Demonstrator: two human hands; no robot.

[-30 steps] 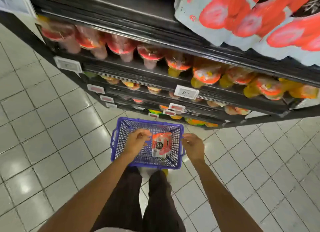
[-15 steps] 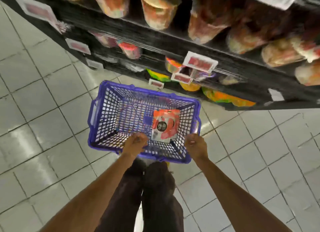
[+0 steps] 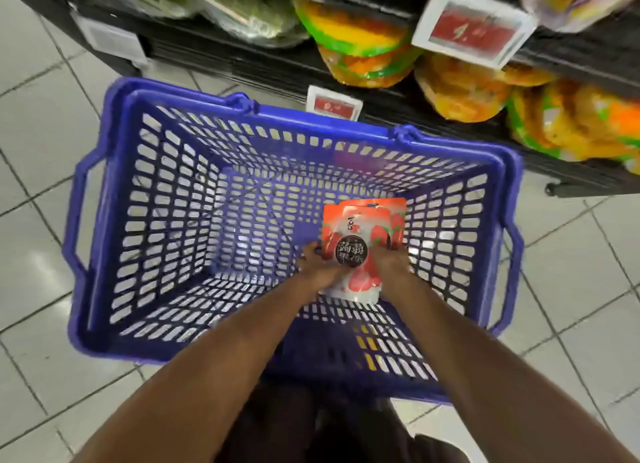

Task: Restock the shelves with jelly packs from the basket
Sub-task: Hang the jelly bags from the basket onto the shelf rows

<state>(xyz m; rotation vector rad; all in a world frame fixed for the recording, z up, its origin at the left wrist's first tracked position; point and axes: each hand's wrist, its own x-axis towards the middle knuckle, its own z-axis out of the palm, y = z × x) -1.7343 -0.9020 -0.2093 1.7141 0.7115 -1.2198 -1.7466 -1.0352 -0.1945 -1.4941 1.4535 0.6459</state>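
Now jelly pack [image 3: 363, 230] label up, long axis toward shelf [image 3: 242, 64], top farthest.

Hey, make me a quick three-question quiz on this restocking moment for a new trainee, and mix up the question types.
1. True or false: the left hand and the right hand both hold the jelly pack.
2. What colour is the basket? A red, B blue, C green.
3. Fill in: the big price tag on the shelf has a ___ panel.

Key: 1 true; 2 B; 3 red.
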